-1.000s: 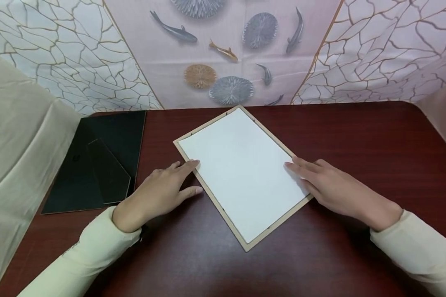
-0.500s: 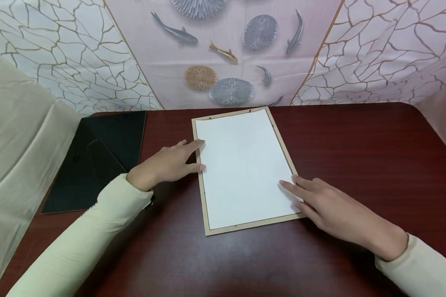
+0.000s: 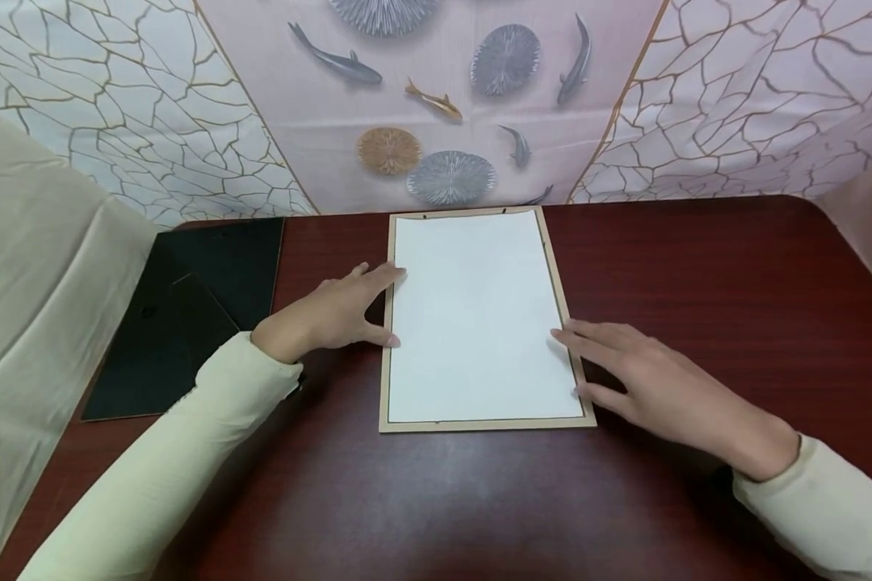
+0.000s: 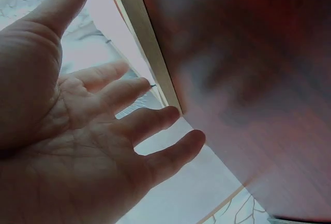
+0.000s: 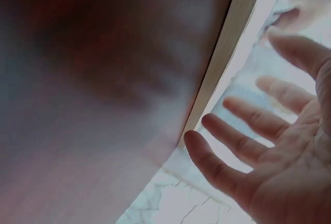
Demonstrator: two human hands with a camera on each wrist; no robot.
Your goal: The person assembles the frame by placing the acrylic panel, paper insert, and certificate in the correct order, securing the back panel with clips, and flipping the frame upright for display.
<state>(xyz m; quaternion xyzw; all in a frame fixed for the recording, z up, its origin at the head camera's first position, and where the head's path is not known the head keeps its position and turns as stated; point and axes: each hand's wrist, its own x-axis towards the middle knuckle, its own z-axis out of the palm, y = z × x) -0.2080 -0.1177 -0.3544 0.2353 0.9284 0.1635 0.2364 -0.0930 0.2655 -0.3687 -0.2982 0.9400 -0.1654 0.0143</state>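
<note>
A picture frame with a pale wooden rim (image 3: 483, 425) lies on the table in the middle of the head view, a plain white sheet (image 3: 480, 323) filling its inside. Small dark tabs show along the rim. My left hand (image 3: 330, 311) touches the left side with forefinger and thumb spread apart. On the right side, the fingers of my right hand (image 3: 647, 375) rest lightly over the rim, the thumb lower down near the corner. Both wrist views show relaxed, fanned fingers beside the frame's outer edge (image 4: 155, 53).
At the far left of the dark red wooden table (image 3: 436, 500) lies a black backing board (image 3: 131, 355) with a fold-out stand, partly behind my left sleeve. A patterned cloth (image 3: 450, 97) with fish hangs behind the table's back edge. Beige cloth (image 3: 36, 307) borders the left.
The frame has turned clockwise from a slanted position to nearly square with the table. My left hand has moved up and slightly right with it; the right hand dipped, then rose slightly.
</note>
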